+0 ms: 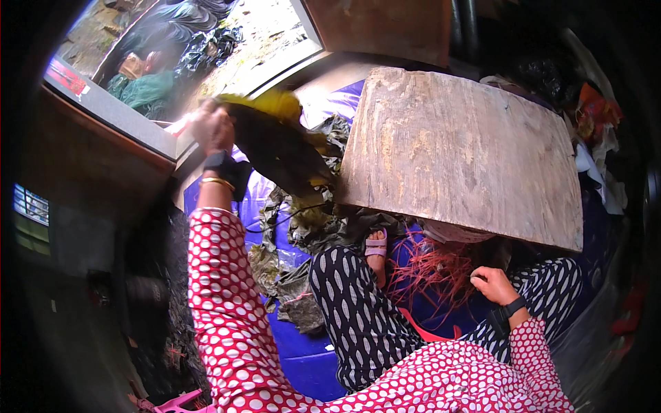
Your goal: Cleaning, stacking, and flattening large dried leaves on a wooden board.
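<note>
My left hand (pixel 212 127) is raised high at the upper left, closed on the end of a large leaf (pixel 279 141), dark green with a yellowed edge, which hangs blurred toward a wooden board. My right hand (pixel 493 283) rests low near my right knee, fingers curled on a bundle of red strings (pixel 430 268). Both wrists wear dark bands, and the left also has a gold bangle. My sleeves are red with white dots.
A wide worn wooden board (pixel 461 151) lies in front of me over my legs. A pile of dark leaves (pixel 303 234) lies on a blue plastic sheet (pixel 303 351). An open doorway (pixel 206 55) shows outside at the upper left. Cloth heaps (pixel 595 124) sit at right.
</note>
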`<action>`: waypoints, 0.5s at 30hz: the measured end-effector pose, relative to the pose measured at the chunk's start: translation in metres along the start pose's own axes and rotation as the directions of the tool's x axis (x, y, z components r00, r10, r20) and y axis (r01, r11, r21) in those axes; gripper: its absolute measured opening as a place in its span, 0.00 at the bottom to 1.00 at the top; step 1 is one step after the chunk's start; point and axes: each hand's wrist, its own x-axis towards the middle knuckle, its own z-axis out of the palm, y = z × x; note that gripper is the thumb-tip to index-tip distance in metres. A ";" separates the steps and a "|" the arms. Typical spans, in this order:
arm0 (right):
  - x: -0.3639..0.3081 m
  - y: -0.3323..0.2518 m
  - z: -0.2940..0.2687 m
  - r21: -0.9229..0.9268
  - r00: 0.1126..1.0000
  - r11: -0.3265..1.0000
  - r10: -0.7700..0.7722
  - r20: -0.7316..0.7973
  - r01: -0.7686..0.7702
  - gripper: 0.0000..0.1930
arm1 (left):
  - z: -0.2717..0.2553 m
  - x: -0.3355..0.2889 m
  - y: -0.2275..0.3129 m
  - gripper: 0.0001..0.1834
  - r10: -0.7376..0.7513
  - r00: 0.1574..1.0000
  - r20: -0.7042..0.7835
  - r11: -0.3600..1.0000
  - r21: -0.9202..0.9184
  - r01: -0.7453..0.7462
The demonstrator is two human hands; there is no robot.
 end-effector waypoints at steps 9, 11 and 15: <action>0.009 -0.002 0.004 -0.041 0.988 0.987 -0.156 0.010 0.156 0.11 | -0.107 0.151 0.045 0.13 0.691 0.681 -0.242 0.716 0.353 -0.602; 0.011 0.000 0.004 -0.060 0.980 0.978 -0.199 0.011 0.199 0.11 | -0.106 0.145 0.080 0.14 0.374 0.898 -0.231 0.893 -0.170 -0.416; 0.012 -0.005 0.003 -0.012 0.970 0.970 -0.241 -0.008 0.241 0.10 | -0.101 0.132 0.082 0.15 0.257 0.955 -0.148 0.965 -0.009 -0.261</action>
